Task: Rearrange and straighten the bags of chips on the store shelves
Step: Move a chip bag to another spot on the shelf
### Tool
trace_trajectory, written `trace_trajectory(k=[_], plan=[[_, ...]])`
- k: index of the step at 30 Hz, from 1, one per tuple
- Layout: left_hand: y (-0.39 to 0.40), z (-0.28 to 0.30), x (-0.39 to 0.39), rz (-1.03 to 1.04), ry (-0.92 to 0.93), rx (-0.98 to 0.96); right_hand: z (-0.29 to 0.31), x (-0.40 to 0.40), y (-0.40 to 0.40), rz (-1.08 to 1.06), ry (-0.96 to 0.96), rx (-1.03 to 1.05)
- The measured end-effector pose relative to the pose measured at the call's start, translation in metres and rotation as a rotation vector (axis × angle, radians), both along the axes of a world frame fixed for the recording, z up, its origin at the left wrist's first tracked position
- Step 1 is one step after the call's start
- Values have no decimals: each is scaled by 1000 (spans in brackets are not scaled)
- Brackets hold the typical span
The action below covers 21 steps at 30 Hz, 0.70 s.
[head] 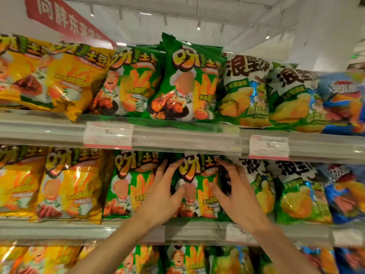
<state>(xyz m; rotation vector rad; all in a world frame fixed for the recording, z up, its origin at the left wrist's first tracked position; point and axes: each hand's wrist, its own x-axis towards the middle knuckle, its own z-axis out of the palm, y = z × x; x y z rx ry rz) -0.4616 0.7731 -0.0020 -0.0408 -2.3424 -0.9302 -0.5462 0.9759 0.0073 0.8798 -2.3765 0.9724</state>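
Both hands on one bag, middle shelf. Left hand (162,191) grips the left edge of a green glossy foil chip bag with orange-yellow lettering (199,186), fingers curled round the edge, thumb pressed on the bag's front. Right hand (235,191) grips the same bag's right edge, fingers wrapped round the dark side seam, thumb on the front. So each grip is clamped on that bag, one per side. Bag stands upright at the front of the grey middle shelf rail (189,230), just under the upper shelf's clear price strip (187,138). Touching it on the left, another green bag of the same print (128,184); further left, two yellow foil bags (69,186) side by side. On its right, a white-and-green bag with black lettering (260,186), then a second of that kind (302,192), then a blue bag (345,192) at the frame edge. Upper shelf carries the same colour order: yellow bags (59,76), green bags (185,80) with one leaning forward and sticking up above its neighbours, white-and-green bags (246,91), blue at far right. White price tags (107,135) clipped on the upper rail. Red banner with white characters (65,18) hangs top left. Bottom shelf bags only partly in view, blurred.
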Motion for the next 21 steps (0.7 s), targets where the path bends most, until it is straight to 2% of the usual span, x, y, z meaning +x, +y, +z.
trace_trajectory(k=[4,7,10,14,16,18,21], plan=[[9,9,-12,-54,-61,127,-2,-9,2,147,-207,88],[8,12,-19,-46,-89,173,-1,-18,-5,259,-353,10],[3,13,-22,-41,-94,178,-4,-23,-8,292,-391,-71],[4,17,-22,-64,-106,199,-2,-22,-10,287,-389,-60],[5,14,-19,-74,-87,173,0,-18,-9,239,-361,-3],[3,12,-12,-51,-49,66,2,-10,-7,148,-270,59],[-5,11,7,24,36,-152,-1,8,-9,-32,32,149]])
